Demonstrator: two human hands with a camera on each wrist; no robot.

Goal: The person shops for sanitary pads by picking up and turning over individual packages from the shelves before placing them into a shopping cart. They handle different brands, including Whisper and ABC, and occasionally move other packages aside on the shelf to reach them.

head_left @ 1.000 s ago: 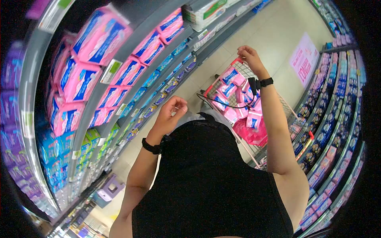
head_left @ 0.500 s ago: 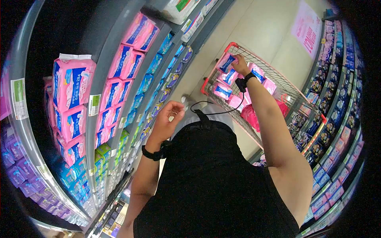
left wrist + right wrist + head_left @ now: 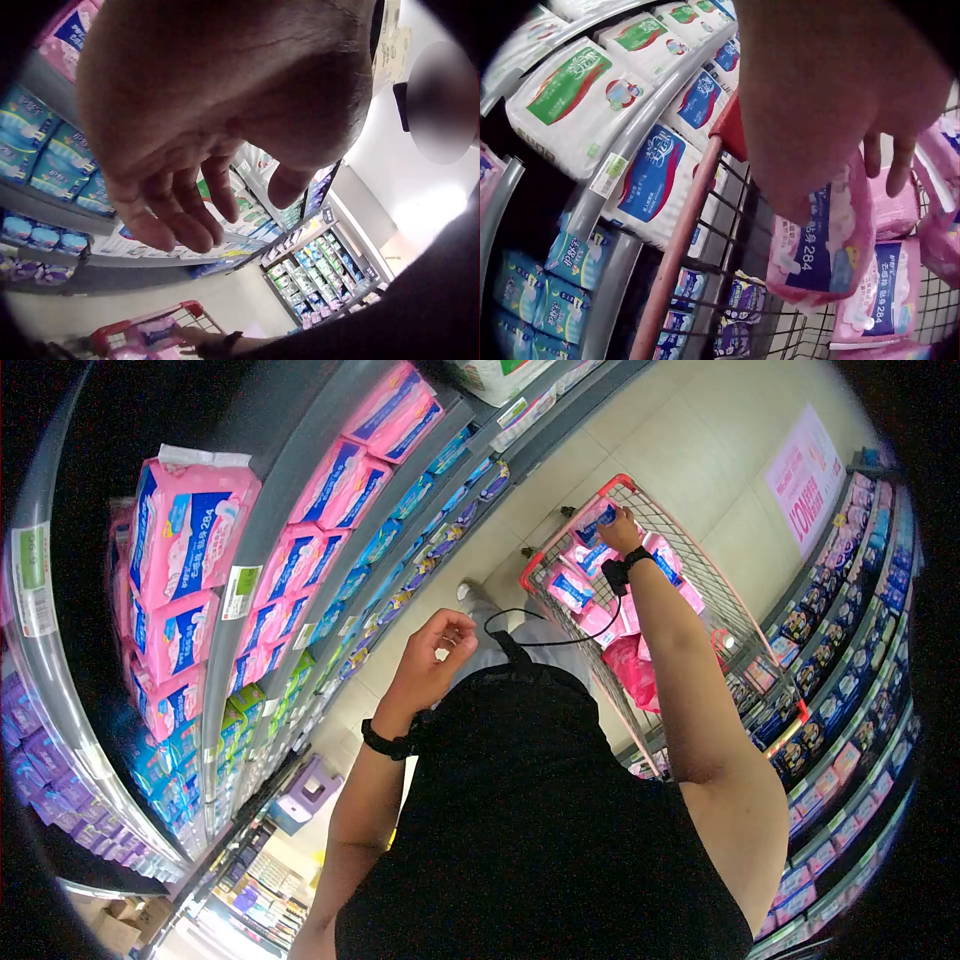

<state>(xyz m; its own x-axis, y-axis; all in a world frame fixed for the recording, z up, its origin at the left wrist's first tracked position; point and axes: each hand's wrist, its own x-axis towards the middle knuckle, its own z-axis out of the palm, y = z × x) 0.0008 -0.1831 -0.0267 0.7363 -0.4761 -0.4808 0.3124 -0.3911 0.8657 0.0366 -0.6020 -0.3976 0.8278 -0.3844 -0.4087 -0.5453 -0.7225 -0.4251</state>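
My right hand point(image 3: 622, 535) is inside the shopping cart at its far corner, gripping a pink-and-blue pack of sanitary pads point(image 3: 817, 236). In the right wrist view the thumb lies against the pack's printed front, and two fingertips point(image 3: 900, 176) show past its far side. More pink packs point(image 3: 571, 588) lie loose in the cart around it, one point(image 3: 881, 296) right below the held pack. My left hand point(image 3: 435, 655) hangs in front of the torso, fingers loosely curled around nothing, as the left wrist view point(image 3: 202, 150) also shows.
The shopping cart point(image 3: 676, 289) has a red-cornered rim and wire sides; a bright pink bag point(image 3: 630, 668) lies inside. Shelves on the left hold stacked pink packs point(image 3: 185, 550) and blue packs point(image 3: 67, 161). Another stocked shelf point(image 3: 860, 620) runs along the right, past a floor sign point(image 3: 805, 480).
My right hand has come down from above the cart's far edge onto a pink pack in the corner. The left hand has stayed in front of the torso.
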